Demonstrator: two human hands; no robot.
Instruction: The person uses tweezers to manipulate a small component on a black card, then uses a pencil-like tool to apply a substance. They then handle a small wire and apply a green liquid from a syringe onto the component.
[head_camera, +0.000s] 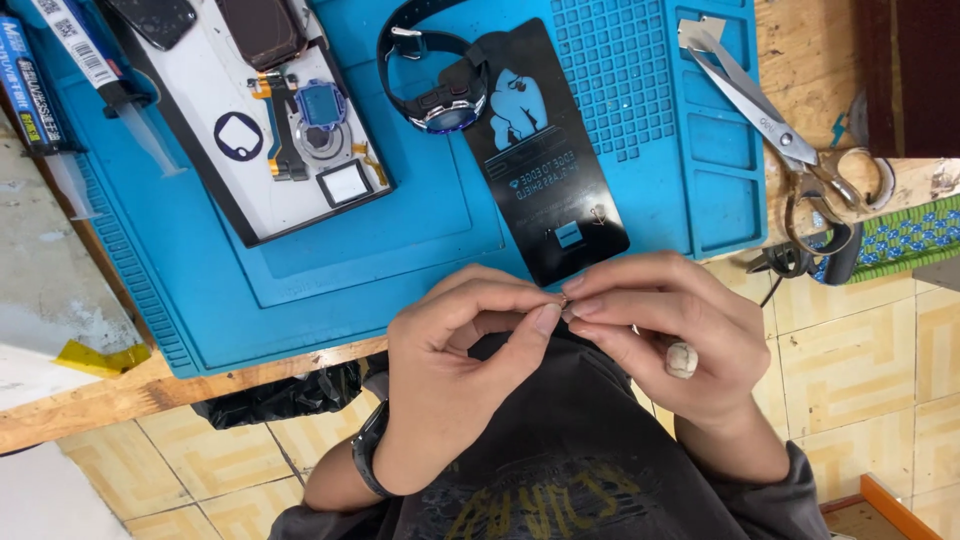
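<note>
I have both hands pinched shut at the fingertips on one tiny part (563, 300), held between them just off the near edge of the blue mat (400, 270); the left hand (460, 370) and right hand (665, 335) touch at that point. On the mat lie a black card (550, 170), a watch (445, 100) touching it and a white tray (215, 130) of components. Scissors (780, 130) lie at the mat's right edge.

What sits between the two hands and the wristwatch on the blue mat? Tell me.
The black card lies on the blue mat between them: its near end is just beyond the fingertips of the left hand and right hand, which pinch a tiny part, and the wristwatch rests at its far end.
</note>
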